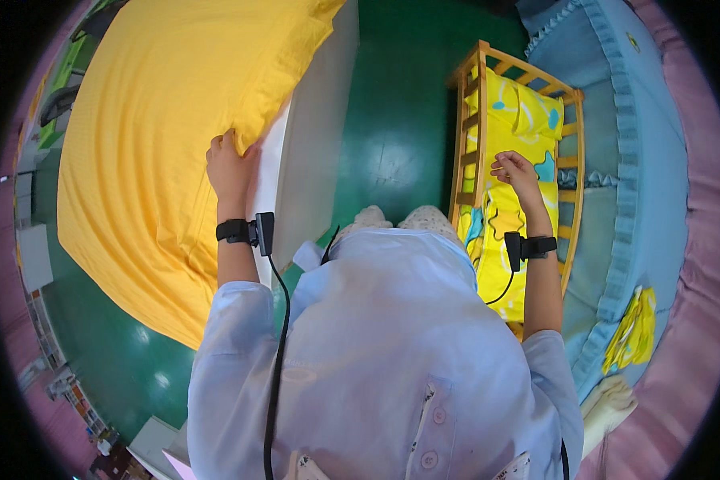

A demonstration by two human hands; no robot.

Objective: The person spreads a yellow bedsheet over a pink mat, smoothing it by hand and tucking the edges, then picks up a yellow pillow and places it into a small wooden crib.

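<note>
On the left, a plain yellow sheet drapes in folds over a bed. My left hand is at the sheet's edge beside the white bed side, its fingers bent and closed on the cloth. Over a small wooden crib at the right hovers my right hand, fingers loosely curled and apart, with nothing visible in them. Below it lies bright yellow bedding with blue and star shapes, and a matching pillow sits at the crib's far end.
A light grey bed side panel borders the green floor between bed and crib. Blue ruffled bedding stands right of the crib, with a crumpled yellow cloth on it. Black cables hang from both wristbands.
</note>
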